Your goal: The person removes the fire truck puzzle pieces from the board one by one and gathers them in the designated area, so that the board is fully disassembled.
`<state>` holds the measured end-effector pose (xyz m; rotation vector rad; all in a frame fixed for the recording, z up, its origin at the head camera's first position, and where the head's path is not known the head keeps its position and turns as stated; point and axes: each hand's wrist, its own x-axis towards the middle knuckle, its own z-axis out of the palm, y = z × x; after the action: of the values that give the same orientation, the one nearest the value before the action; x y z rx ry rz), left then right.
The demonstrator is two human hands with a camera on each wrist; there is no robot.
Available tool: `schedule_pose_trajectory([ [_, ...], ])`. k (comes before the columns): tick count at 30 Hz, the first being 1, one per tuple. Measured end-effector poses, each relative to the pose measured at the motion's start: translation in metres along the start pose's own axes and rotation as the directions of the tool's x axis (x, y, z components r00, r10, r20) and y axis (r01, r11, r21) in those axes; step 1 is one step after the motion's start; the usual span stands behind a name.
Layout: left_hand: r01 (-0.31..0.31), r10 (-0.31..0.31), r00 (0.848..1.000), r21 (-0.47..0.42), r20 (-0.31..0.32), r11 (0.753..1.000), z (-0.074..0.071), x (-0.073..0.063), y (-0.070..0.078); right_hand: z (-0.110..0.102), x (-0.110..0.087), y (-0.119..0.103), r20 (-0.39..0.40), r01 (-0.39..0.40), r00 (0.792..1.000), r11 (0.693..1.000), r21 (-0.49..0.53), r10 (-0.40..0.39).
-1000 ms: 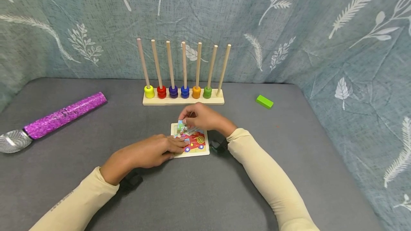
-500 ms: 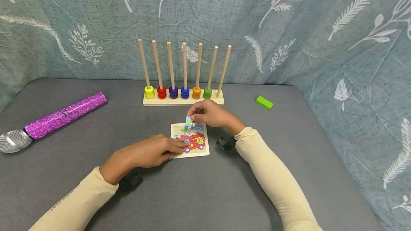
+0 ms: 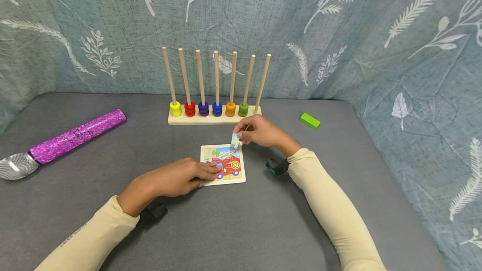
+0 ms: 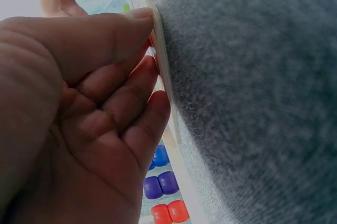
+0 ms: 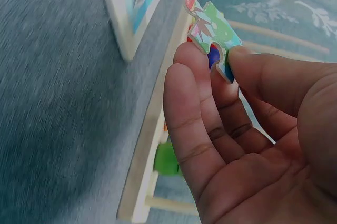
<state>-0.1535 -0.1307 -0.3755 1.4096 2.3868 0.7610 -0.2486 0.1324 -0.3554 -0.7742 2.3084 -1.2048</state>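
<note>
In the head view a square wooden jigsaw board (image 3: 226, 182) with a red fire engine picture lies on the grey table. My left hand (image 3: 184, 177) rests on its left side, fingers extended over the picture and thumb by the near edge. The left wrist view shows that thumb and the fingertips touching the board (image 4: 163, 66). Above the board's far right corner, my right hand (image 3: 260, 131) pinches a jigsaw piece (image 3: 236, 140). Close up in the right wrist view, this piece (image 5: 218, 27) is green, light blue and white, held between thumb and fingers.
Behind the board stands a wooden peg rack (image 3: 214, 120) with upright rods and coloured beads at their bases. A purple glittery microphone (image 3: 79, 135) lies at the left. A green block (image 3: 310, 120) lies at the right, and a patterned curtain (image 3: 241, 20) hangs at the back.
My right hand has lifted the jigsaw piece from the board's upper left and carried it right, to the far right corner. The left hand has stayed in place.
</note>
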Motion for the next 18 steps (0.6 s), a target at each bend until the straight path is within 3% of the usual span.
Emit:
schedule_pose_trajectory([
  [9, 0.017, -0.017, 1.000, 0.009, 0.003, 1.000, 0.002, 0.000, -0.002, -0.013, -0.011, 0.011, -0.020, -0.027, 0.999, 0.999, -0.024, 0.027],
  [18, -0.010, 0.010, 1.000, 0.011, -0.014, 1.000, 0.002, -0.001, -0.002, -0.022, -0.016, 0.024, -0.032, -0.064, 0.998, 0.996, -0.060, 0.062],
])
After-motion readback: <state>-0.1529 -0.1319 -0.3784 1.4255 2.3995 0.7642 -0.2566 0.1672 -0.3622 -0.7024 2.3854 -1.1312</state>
